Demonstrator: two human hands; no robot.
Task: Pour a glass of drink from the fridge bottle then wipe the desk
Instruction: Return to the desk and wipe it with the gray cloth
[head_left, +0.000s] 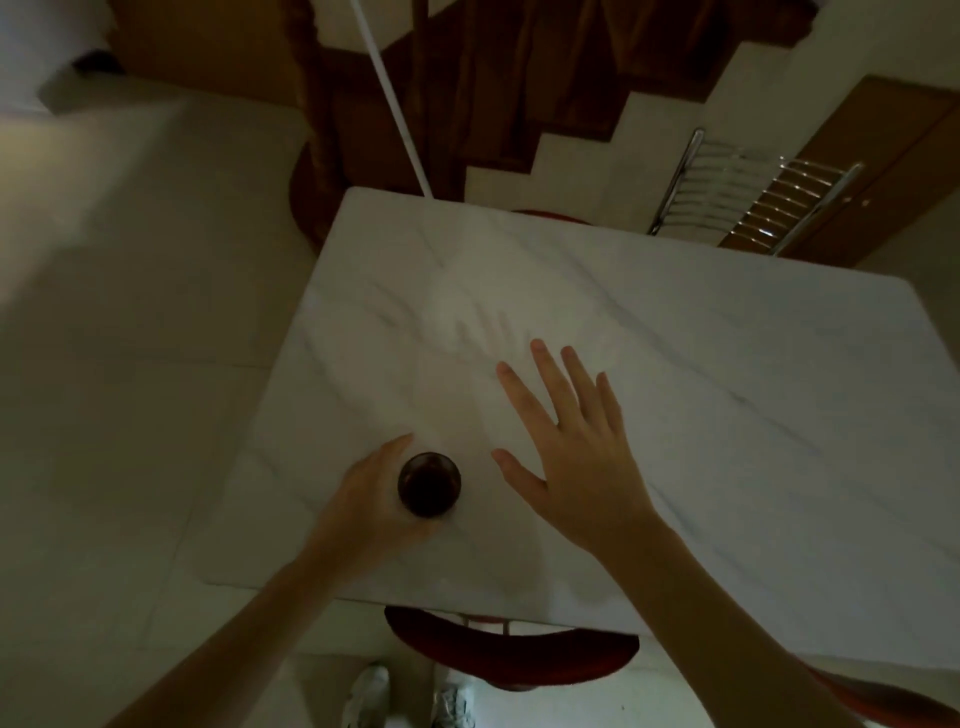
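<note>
Left hand (371, 499) grip wrapped round dark-filled glass (429, 484) at 7 o'clock on counter (727, 415), steadying it; right hand (576, 447) grip splayed, empty.

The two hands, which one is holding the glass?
The left hand: it wraps the dark glass near the table's front edge. The right hand is spread open with nothing in it.
</note>
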